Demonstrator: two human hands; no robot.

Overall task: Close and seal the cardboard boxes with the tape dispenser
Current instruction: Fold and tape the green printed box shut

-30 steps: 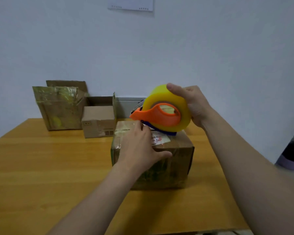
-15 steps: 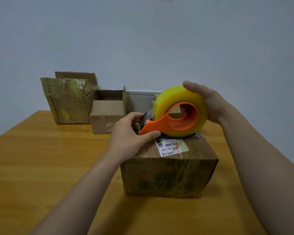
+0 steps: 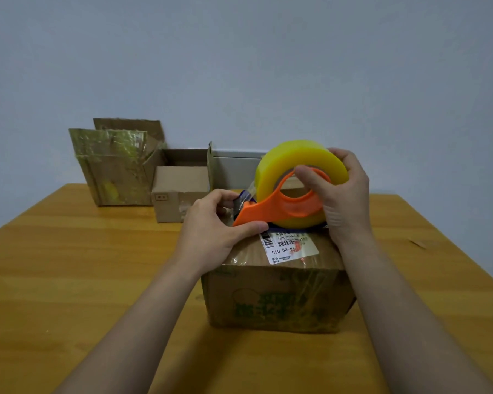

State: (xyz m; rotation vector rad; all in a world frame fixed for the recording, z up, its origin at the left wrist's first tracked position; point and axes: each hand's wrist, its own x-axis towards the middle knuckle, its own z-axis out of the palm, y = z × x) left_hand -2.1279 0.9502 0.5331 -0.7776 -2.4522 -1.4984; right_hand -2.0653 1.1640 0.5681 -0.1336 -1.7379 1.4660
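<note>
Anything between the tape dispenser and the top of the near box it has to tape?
Nothing loose. The tape dispenser, gripped by the right hand, is right at the far top edge of the box. Only the left hand, pinching the dispenser's nose, is in that spot; the label lies flat on the cardboard.

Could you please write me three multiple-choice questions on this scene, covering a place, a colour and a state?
1. Where is the tape dispenser?
A. On the floor. B. At the top of the labelled box. C. Inside a drawer.
2. What colour is the tape roll?
A. Yellow. B. Blue. C. White.
3. How is the small box at the back?
A. Taped shut. B. Crushed flat. C. Open on top.
Answers: B, the right hand holds it right over that box's top; A, the roll is plainly yellow; C, its top flaps are not folded shut.
</note>
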